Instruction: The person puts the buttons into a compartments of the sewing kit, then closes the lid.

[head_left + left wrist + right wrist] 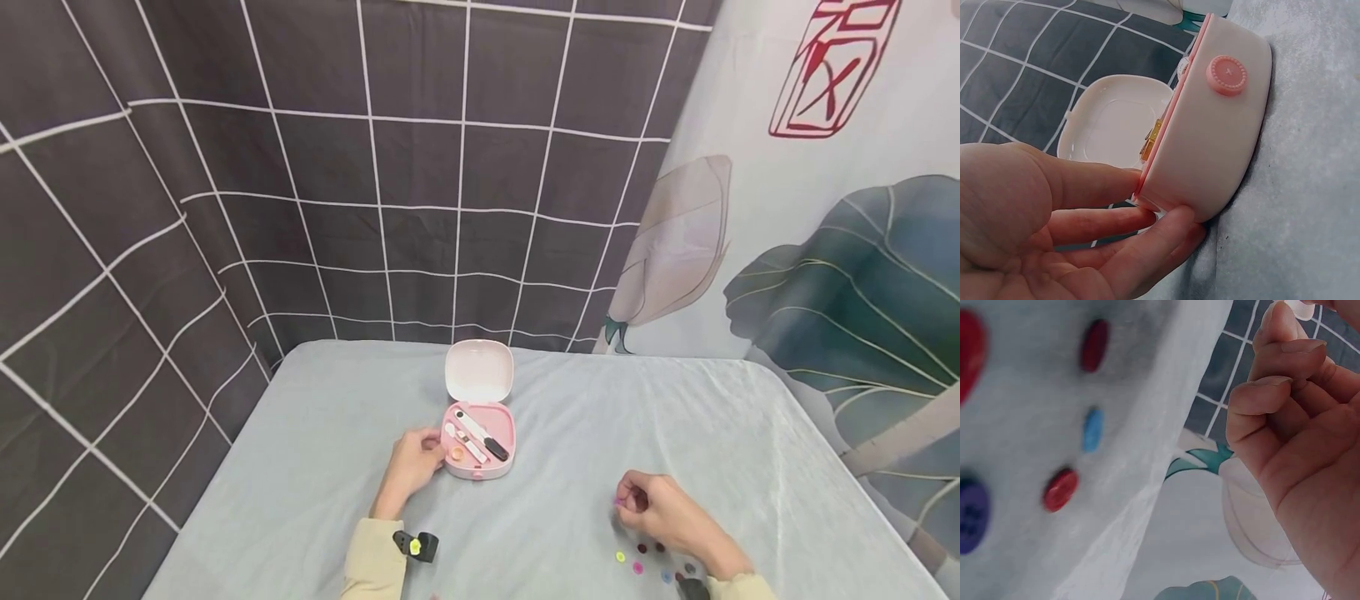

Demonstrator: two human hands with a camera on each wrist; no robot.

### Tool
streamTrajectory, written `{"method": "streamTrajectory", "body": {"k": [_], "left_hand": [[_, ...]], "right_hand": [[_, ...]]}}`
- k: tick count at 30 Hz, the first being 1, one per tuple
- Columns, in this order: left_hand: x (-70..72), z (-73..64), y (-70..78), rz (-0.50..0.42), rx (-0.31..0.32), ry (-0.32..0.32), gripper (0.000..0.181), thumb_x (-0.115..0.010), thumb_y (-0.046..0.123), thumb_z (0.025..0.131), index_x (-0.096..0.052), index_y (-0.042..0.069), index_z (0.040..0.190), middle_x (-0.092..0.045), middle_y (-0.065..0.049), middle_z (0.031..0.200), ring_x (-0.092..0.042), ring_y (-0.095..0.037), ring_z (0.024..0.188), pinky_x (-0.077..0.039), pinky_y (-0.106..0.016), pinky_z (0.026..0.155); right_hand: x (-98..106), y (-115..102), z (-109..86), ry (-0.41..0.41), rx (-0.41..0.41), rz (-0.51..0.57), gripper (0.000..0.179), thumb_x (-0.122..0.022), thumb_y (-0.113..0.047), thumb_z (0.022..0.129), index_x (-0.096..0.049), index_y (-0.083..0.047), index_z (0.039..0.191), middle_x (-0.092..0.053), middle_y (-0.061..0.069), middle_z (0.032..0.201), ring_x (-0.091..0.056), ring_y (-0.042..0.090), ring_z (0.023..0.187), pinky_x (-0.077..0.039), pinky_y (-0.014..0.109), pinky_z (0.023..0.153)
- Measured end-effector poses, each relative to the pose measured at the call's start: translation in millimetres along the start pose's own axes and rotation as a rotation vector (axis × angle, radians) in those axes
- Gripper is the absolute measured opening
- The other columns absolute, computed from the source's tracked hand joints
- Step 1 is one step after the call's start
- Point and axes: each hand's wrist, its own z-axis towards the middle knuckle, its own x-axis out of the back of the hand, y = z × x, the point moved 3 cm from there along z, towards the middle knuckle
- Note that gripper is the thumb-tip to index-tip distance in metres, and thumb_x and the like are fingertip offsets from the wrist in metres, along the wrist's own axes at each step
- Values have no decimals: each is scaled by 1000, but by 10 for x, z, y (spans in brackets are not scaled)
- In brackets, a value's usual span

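Note:
A small pink and white sewing box (480,471) stands with its lid (478,371) raised at the back. Inside lie a white tool with a black end (483,435), a smaller white piece and a round orange thing. My left hand (414,462) holds the box at its left side; in the left wrist view the thumb (1094,187) is on the rim and the fingers are against the wall. To the right, my right hand (663,510) pinches a small magenta button (618,502) above the cloth. In the right wrist view its fingertips' hold is hidden.
Several loose buttons lie by my right hand, among them a yellow one (620,557), a pink one (637,567) and a blue one (667,576). Pale cloth (555,517) covers the table. A dark checked curtain (420,158) hangs behind.

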Motion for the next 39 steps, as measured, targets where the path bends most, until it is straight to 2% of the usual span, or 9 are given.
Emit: {"method": "streamTrajectory", "body": {"k": [4,10,14,18,25,29,34,39], "left_hand": [[6,-3,-18,24,-1,13,30,-57,6,85,-59,-7,113,-63,-9,85,-61,-15,74,-55,-29,65],[22,-7,-30,42,-14,40,30,-59,6,83,-61,-6,110,-64,-9,83,-60,-14,72,-54,-28,63],[22,-13,-36,39,-16,34,30,-59,7,83,-61,-6,110,-64,-8,83,-59,-14,71,-54,-28,62],[19,-10,-42,32,-15,30,31,-59,7,83,-61,-6,111,-64,-7,83,-59,-14,71,-53,-27,62],[12,-5,-28,40,-63,36,29,-59,4,81,-63,-7,107,-64,-8,80,-58,-14,68,-52,-26,60],[0,5,-38,43,-45,52,28,-60,5,81,-63,-6,107,-64,-9,82,-60,-14,71,-53,-27,61],[-18,18,-35,24,0,68,29,-60,6,82,-63,-4,108,-65,-10,88,-61,-16,77,-55,-29,66],[-20,16,-17,23,-1,80,30,-61,4,81,-63,-4,109,-64,-10,89,-61,-17,77,-55,-30,65]], "right_hand": [[-5,-45,134,23,26,-33,13,-66,-5,77,-56,-13,76,-48,-12,62,-43,-3,55,-41,16,45],[-47,-150,450,121,151,-114,12,-66,-6,74,-57,-14,74,-47,-14,62,-42,-3,56,-39,15,45],[-126,-223,682,120,210,-102,12,-66,-6,72,-58,-14,73,-48,-14,62,-43,-3,56,-40,15,46],[-224,-281,894,103,221,-77,11,-67,-6,73,-58,-13,74,-49,-13,62,-43,-3,56,-41,15,47],[-352,-392,1172,113,242,-75,9,-66,-7,75,-59,-13,76,-49,-12,63,-44,-1,57,-41,15,48],[-403,-477,1331,105,243,-80,9,-66,-8,75,-59,-13,78,-50,-11,64,-45,0,58,-42,16,48],[-460,-577,1514,49,227,-96,7,-65,-10,76,-59,-13,78,-50,-11,64,-45,1,56,-42,17,48],[-521,-656,1685,4,244,-124,8,-65,-9,75,-58,-14,77,-49,-11,61,-45,1,54,-40,16,47]]}}
